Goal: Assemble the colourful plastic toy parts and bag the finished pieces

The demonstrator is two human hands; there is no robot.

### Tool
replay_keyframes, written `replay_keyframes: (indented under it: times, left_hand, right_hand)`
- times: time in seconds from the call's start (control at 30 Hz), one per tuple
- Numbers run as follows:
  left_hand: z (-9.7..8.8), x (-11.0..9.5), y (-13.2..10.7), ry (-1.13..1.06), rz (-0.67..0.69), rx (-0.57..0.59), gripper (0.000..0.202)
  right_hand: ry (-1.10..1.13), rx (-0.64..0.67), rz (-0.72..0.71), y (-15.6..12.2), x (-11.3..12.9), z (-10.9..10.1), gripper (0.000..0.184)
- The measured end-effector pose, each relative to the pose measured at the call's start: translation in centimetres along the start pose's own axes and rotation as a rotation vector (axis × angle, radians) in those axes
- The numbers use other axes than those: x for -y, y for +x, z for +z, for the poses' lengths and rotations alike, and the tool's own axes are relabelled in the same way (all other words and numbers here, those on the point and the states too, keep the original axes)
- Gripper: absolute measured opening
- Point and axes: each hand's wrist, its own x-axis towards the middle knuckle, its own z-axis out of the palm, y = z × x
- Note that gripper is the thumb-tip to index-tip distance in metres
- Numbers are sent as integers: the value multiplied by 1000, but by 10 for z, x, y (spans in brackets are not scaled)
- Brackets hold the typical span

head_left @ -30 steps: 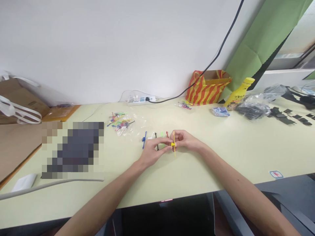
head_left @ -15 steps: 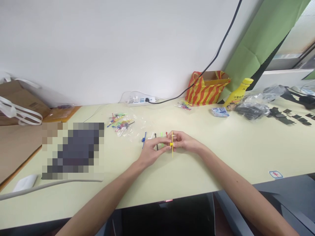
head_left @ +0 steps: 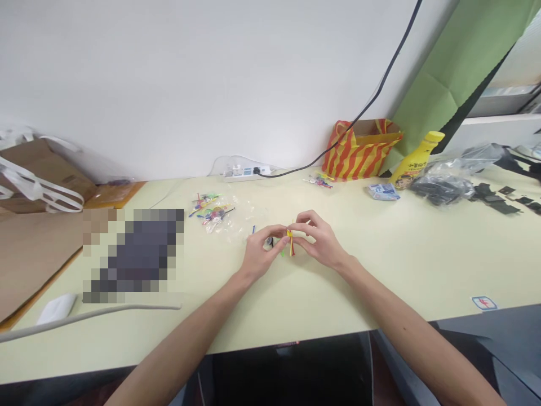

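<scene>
A small yellow plastic piece (head_left: 289,233) with a thin stick is at the middle of the table, between the fingertips of both hands. My left hand (head_left: 262,249) pinches it from the left with thumb and forefinger. From the right, my right hand (head_left: 319,239) has its thumb and forefinger tips on it, the other fingers curled above. Just below the fingertips shows a thin red stick piece (head_left: 293,251). Partly hidden behind my left hand are a black piece (head_left: 270,242), a blue one (head_left: 253,230) and a bit of green (head_left: 283,254).
Several coloured plastic pieces (head_left: 213,213) lie with clear bags at the back left. A smaller pile (head_left: 320,180) sits by the striped bag (head_left: 359,155). Behind are a power strip (head_left: 243,172) and hanging cable (head_left: 367,107). A yellow bottle (head_left: 416,160) stands at the right.
The yellow piece has tipped from showing its full upright length, and moved slightly left beside the red piece. My right hand has lifted and opened its curl somewhat.
</scene>
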Motion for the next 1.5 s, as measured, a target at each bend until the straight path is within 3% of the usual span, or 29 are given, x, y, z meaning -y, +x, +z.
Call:
replay_keyframes:
  times: [0.2, 0.37, 0.53, 0.7, 0.83, 0.9, 1.03, 1.17, 1.4, 1.5]
  left_hand:
    - [2, -2, -1, 13, 61, 79, 23]
    - [5, -6, -2, 10, 97, 112, 28]
    - [6, -7, -3, 82, 107, 115, 29]
    - [-2, -7, 0, 212, 145, 16, 23]
    - [-28, 5, 13, 424, 194, -190, 20]
    - [-44, 16, 20, 583, 166, -231, 22]
    - [-67, 39, 27, 815, 13, -139, 37]
    - [-70, 54, 24, 895, -78, -25, 52]
    - [-67, 61, 23, 892, -156, 47, 61]
    - [-66, 63, 22, 907, -175, 89, 65]
  right_hand:
    - [22, -4, 7, 0, 4, -2, 14]
    - [218, 42, 199, -1, 8, 1, 15]
    - [332, 10, 379, 5, 13, -3, 30]
    - [302, -57, 526, 8, 2, -14, 34]
    - [126, -18, 610, 4, -17, -18, 25]
    - [-5, 40, 624, 0, -25, -17, 21]
    - [-175, 173, 616, -4, -33, -13, 23]
    - [-207, 231, 602, -6, -33, -10, 25]
    - [-248, 141, 587, -8, -41, -10, 24]
    - [-235, 73, 489, -7, -40, -9, 25]
